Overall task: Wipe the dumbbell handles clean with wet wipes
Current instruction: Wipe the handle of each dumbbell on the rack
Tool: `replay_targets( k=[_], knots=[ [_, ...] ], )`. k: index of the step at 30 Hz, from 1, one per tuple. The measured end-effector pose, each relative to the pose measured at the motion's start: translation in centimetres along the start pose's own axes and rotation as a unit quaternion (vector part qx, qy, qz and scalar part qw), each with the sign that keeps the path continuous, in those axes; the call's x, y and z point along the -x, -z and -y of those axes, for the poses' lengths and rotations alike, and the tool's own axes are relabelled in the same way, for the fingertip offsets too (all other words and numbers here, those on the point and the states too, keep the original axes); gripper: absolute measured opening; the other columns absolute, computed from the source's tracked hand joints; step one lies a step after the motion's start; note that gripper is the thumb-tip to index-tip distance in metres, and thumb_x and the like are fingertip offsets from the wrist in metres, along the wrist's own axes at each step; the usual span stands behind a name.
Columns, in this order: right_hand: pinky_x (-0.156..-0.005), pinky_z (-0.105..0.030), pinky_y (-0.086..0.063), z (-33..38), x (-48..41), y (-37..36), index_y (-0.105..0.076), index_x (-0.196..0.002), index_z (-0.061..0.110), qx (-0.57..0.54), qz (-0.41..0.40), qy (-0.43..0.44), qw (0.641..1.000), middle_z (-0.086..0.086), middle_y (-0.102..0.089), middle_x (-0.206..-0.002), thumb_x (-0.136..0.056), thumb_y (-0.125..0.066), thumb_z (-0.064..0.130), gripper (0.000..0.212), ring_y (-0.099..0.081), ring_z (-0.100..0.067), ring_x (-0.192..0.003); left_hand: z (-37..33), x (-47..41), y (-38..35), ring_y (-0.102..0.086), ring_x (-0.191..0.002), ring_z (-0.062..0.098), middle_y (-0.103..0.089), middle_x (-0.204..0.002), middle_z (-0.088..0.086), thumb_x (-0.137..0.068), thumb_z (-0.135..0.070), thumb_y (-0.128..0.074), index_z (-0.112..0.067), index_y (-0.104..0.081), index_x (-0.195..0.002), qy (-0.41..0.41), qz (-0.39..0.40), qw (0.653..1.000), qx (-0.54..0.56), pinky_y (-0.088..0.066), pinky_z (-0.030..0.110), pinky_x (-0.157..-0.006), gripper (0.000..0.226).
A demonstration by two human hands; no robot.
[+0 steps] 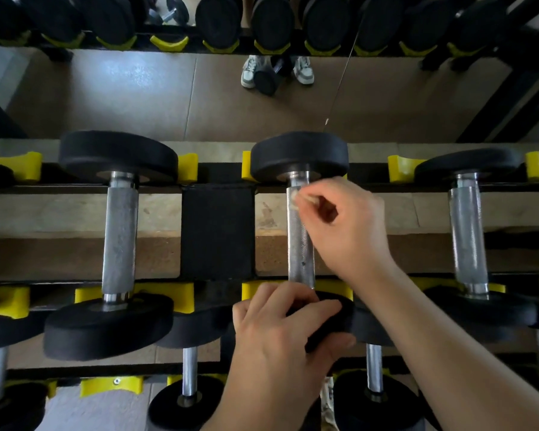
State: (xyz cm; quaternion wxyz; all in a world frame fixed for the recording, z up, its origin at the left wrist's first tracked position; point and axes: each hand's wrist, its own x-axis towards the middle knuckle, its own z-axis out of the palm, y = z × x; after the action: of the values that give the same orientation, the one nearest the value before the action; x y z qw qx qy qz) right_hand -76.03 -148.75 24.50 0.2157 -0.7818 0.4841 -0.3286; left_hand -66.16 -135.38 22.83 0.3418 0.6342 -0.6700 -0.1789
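Dumbbell handle (301,241) met at its far end by wipe (294,199) pinched in right hand (352,225) — near head (339,309) gripped by curled left hand (277,337), to be rotated between firm nearward strokes.

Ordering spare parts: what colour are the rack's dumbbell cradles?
Yellow cradles, seen best in the head view.

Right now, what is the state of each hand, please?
Left hand: curled round the near black rubber head of the middle dumbbell.
Right hand: pinching a small white wet wipe against its knurled steel handle.
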Motion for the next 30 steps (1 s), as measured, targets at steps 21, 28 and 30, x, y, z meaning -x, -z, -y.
replay_targets(
  k=[21, 28, 30],
  knots=[
    [-0.065, -0.029, -0.049, -1.3, 3.2, 2.0, -0.065, -0.074, 0.020, -0.077, 0.170, 0.033, 0.982, 0.009, -0.060, -0.070, -0.086, -0.069, 0.019, 0.012, -0.058, -0.005, -0.068, -4.2, 2.3, 0.5, -0.054, -0.111, 0.017, -0.057, -0.116, -0.007, -0.086, -0.037, -0.058, -0.036, -0.056, -0.119, 0.059, 0.010, 0.989, -0.133, -0.049, 0.040, -0.092, 0.033],
    [-0.059, -0.014, -0.044, -1.1, 1.6, 2.2, -0.061, -0.075, 0.020, -0.066, 0.183, 0.029, 0.980, 0.010, -0.058, -0.067, -0.085, -0.070, 0.022, 0.014, -0.056, -0.006, -0.066, -4.8, -0.6, 1.3, -0.065, -0.063, 0.028, -0.066, -0.075, 0.007, -0.056, -0.024, -0.087, -0.017, -0.068, -0.089, 0.020, 0.158, 0.926, -0.342, -0.050, 0.036, -0.045, 0.039],
    [-0.061, -0.014, -0.045, -1.1, 2.3, 2.0, -0.061, -0.079, 0.019, -0.084, 0.184, -0.002, 0.979, 0.007, -0.058, -0.069, -0.088, -0.067, 0.023, 0.011, -0.056, -0.006, -0.067, -4.6, -0.9, 1.1, -0.061, -0.054, 0.032, -0.063, -0.068, 0.013, -0.061, -0.016, -0.081, -0.011, -0.067, -0.083, -0.010, 0.161, 0.917, -0.366, -0.048, 0.038, -0.042, 0.026]
  ],
)
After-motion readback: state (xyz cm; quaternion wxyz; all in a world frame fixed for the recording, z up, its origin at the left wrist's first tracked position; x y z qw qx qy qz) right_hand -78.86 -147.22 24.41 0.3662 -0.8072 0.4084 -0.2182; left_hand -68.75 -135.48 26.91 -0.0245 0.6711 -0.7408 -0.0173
